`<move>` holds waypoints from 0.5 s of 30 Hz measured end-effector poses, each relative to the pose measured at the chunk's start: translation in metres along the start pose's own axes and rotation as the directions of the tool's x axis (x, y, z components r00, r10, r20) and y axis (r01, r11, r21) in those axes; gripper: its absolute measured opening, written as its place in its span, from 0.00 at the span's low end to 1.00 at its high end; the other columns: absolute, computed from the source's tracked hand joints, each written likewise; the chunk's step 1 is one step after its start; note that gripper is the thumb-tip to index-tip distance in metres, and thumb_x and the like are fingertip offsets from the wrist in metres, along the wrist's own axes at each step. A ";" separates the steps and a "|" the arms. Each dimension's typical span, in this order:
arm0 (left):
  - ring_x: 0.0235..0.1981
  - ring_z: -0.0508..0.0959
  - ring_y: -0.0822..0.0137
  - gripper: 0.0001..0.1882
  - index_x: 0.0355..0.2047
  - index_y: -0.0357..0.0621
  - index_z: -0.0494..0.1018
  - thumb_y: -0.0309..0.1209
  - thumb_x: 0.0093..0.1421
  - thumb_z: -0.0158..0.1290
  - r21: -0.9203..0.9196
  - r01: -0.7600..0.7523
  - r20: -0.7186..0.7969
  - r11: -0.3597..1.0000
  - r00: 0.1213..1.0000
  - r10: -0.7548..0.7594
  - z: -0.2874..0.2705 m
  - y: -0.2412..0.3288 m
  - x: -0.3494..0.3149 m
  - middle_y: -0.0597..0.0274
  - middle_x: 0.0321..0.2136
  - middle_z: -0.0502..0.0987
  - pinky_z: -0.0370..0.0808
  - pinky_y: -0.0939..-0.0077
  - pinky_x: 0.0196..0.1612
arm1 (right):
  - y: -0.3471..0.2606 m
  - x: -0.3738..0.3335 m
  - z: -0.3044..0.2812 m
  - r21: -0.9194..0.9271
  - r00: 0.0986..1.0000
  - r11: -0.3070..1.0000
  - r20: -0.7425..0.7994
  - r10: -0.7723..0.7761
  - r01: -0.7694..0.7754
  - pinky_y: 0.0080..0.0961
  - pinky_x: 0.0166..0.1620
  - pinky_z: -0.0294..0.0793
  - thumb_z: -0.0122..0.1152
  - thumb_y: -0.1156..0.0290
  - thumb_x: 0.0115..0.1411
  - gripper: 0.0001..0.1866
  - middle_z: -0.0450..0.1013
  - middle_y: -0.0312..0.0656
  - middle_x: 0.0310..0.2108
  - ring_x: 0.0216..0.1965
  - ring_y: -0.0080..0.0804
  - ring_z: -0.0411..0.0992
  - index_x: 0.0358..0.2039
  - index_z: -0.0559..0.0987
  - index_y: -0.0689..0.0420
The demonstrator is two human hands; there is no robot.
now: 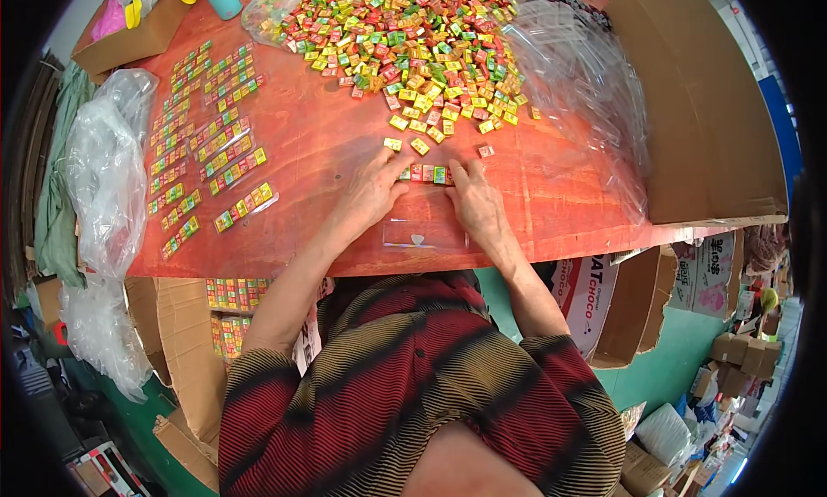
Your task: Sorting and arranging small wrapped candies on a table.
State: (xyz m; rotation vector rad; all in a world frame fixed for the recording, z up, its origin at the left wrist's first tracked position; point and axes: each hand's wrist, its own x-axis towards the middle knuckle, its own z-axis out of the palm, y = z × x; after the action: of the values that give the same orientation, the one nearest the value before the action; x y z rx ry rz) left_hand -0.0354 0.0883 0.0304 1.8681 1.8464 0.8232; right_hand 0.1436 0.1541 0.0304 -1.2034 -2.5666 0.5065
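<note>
On the red worktop (301,144), gripping the row of little boxes (422,173) with left hand (375,187) and right hand (478,206), one each end; could pop apart if squeezed too hard.

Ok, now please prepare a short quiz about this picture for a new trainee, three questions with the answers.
1. Multiple choice: on which side of the red table is the tall cardboard box? A) left B) near C) right
2. True or false: the big pile of small boxes lies farther from the person's body than the left hand and the right hand.
3. Fill the gap: between the two hands there is a short, straight ____ of small boxes.

Key:
1. C, right
2. True
3. row
</note>
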 end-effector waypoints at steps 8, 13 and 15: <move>0.35 0.71 0.53 0.18 0.41 0.41 0.70 0.22 0.46 0.54 -0.044 -0.073 -0.003 0.996 0.997 0.073 0.001 -0.003 0.008 0.54 0.33 0.68 0.68 0.65 0.37 | 0.004 0.009 -0.004 0.167 0.993 0.979 0.013 -0.119 0.115 0.36 0.35 0.70 0.58 0.74 0.48 0.19 0.66 0.47 0.35 0.35 0.47 0.69 0.43 0.71 0.56; 0.35 0.71 0.53 0.16 0.38 0.40 0.71 0.21 0.46 0.54 -0.040 -0.083 0.031 0.996 0.996 0.084 0.000 -0.005 0.011 0.54 0.32 0.68 0.69 0.65 0.37 | 0.004 0.009 -0.005 0.191 0.992 0.974 0.008 -0.129 0.125 0.36 0.35 0.70 0.58 0.74 0.48 0.17 0.67 0.46 0.34 0.34 0.47 0.69 0.41 0.73 0.55; 0.34 0.71 0.53 0.15 0.37 0.39 0.71 0.21 0.46 0.54 -0.048 -0.070 0.013 0.996 0.997 0.071 0.001 -0.004 0.010 0.54 0.31 0.68 0.69 0.64 0.37 | 0.004 0.009 -0.004 0.188 0.991 0.974 -0.005 -0.132 0.130 0.35 0.34 0.70 0.58 0.74 0.48 0.16 0.67 0.46 0.34 0.34 0.46 0.69 0.40 0.73 0.55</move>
State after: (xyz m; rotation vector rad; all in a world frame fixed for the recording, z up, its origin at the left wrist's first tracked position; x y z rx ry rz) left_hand -0.0382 0.0986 0.0284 1.9145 1.7458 0.8667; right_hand 0.1425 0.1641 0.0334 -0.9634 -2.5166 0.7059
